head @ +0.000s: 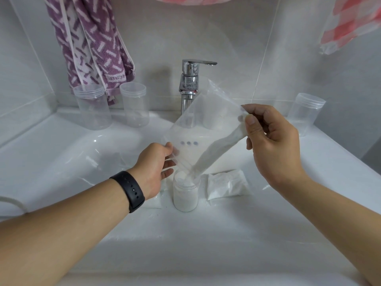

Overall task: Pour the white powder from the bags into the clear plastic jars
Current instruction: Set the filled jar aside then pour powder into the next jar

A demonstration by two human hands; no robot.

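Bag (pixel 198 129) tilted over jar (pixel 186 193) in the sink (pixel 72 157); powder (pixel 216 149) runs down its lower edge into the jar mouth. Right hand (pixel 272 145) pinches the raised corner; left hand (pixel 154 168) pinches the low edge near the mouth. Jar nearly full. Risks: overflow if the tilt holds; spill past the rim if the bag corner drifts; unsteadied jar could tip.

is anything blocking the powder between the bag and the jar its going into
Nothing visible does. The tilted bag, held by the left hand and right hand, has its lower corner right at the open mouth of the jar. The powder runs down the bag's edge straight in; no lid on it.
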